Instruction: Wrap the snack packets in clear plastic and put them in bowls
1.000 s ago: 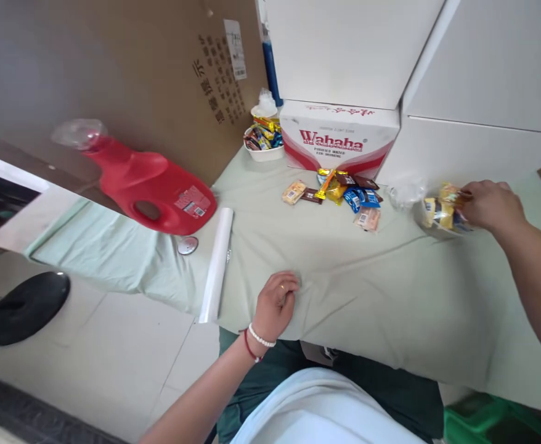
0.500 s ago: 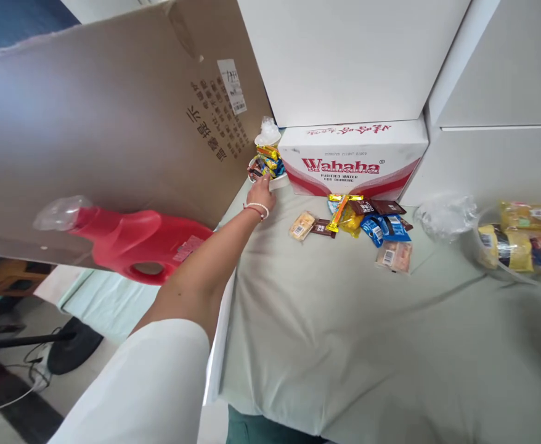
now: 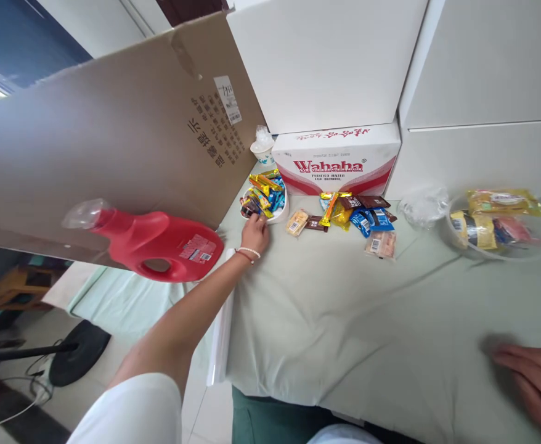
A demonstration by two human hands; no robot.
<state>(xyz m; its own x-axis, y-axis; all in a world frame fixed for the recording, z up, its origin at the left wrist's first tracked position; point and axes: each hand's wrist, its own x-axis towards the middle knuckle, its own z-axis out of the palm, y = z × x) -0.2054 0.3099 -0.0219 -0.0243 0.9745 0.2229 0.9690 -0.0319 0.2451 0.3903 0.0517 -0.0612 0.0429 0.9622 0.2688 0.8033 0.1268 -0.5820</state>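
Observation:
My left hand point(image 3: 254, 236) reaches across the bed-like surface, its fingers closed at the near rim of a white bowl point(image 3: 280, 213). Small wrapped sweets point(image 3: 265, 192) in yellow, blue and brown fill the bowl. The fingertips are partly hidden against it. My right hand point(image 3: 536, 382) hovers low at the right edge, fingers stretched out and nothing seen in them; part of it is out of frame. Just right of the bowl lies a cracker packet point(image 3: 297, 222), near several brown, yellow and blue snack packets point(image 3: 372, 222).
Behind the bowl stand a paper cup point(image 3: 264, 154) with clear plastic in it and a Wahaha carton point(image 3: 337, 163). A red jug point(image 3: 164, 246) lies against the cardboard sheet point(image 3: 113, 135) at left. Crumpled plastic point(image 3: 424, 206) and a clear tub point(image 3: 490, 251) of snacks sit at right.
The white bowl has slid nearer to me with my left hand at its rim, away from the paper cup. My right hand has come into view at the lower right.

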